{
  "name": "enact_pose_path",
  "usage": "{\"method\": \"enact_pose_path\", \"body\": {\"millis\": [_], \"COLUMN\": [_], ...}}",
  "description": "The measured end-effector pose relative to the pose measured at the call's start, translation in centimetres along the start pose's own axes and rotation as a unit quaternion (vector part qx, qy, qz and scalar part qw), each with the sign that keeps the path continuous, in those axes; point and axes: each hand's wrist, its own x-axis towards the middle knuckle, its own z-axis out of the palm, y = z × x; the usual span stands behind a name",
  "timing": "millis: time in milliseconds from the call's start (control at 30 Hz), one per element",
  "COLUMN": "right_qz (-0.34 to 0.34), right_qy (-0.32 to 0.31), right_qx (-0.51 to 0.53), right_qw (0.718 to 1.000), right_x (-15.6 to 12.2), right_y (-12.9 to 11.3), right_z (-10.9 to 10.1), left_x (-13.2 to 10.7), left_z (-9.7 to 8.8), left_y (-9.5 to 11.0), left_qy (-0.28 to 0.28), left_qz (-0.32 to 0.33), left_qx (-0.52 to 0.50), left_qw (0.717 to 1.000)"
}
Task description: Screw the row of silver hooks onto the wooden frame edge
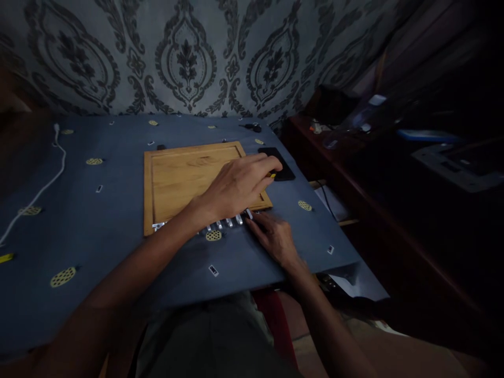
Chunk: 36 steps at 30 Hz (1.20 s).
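Note:
A framed wooden board (185, 181) lies on the blue patterned tablecloth. Along its near edge runs a strip with several silver metal hooks (229, 222), partly covered by my left forearm. Reaching across the board, my left hand (248, 178) is closed over its right part. A bit of a small tool with a yellow and dark handle (272, 175) shows between thumb and fingers; the rest of it is hidden. My right hand (275, 239) is at the board's near right corner, with thumb and fingers pinched at the end metal hook (249, 213).
Behind the board's right side lies a flat black object (281, 165). A white cable (59, 163) runs along the left, near a yellow item (6, 258). Small dark keys or a similar object (252, 127) lie by the patterned wall. A dark reddish cluttered desk (378, 210) stands at right.

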Motion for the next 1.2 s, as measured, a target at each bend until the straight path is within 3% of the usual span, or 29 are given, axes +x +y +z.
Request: {"method": "enact_pose_path", "body": {"millis": [567, 1200], "right_qz": [0.0, 0.001], "right_qy": [-0.004, -0.013], "right_qx": [-0.007, -0.015], "right_qw": [1.0, 1.0], "right_x": [-0.1, -0.1], "right_y": [0.0, -0.1], "right_z": [-0.1, -0.3], "left_x": [0.0, 0.0], "left_z": [-0.5, -1.4], "left_y": [0.6, 1.0], "left_qy": [-0.02, -0.005], "left_qz": [-0.015, -0.014], "left_qx": [0.072, 0.057], "left_qw": [0.997, 0.998]}}
